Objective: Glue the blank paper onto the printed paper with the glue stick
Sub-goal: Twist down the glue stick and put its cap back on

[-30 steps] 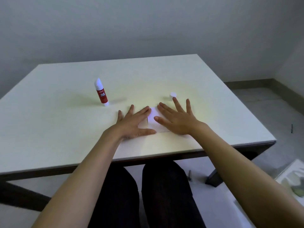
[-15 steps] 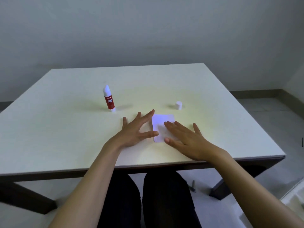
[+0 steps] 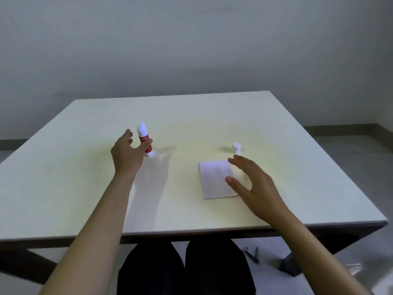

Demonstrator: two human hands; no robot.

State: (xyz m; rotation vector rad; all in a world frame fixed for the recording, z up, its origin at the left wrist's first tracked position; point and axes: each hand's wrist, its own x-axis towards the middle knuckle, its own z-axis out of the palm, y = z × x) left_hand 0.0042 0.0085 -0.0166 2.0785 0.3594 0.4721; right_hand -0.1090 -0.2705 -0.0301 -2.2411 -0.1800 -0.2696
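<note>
Bare forearms, no sleeves, no rings or watch in sight — dark, plain trousers (image 3: 185, 271) below the table edge

The red label on the glue stick (image 3: 144, 139) carries white print too blurred to read.

Dim, bluish light; soft shadows; slight motion blur

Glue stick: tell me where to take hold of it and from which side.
Grip the glue stick around its red middle barrel, coming from its left, where the left hand is already open beside it. It stands upright, slightly tilted, with the exposed white tip on top, so pinch the barrel sideways between thumb and fingers, well clear of the tip.
</note>
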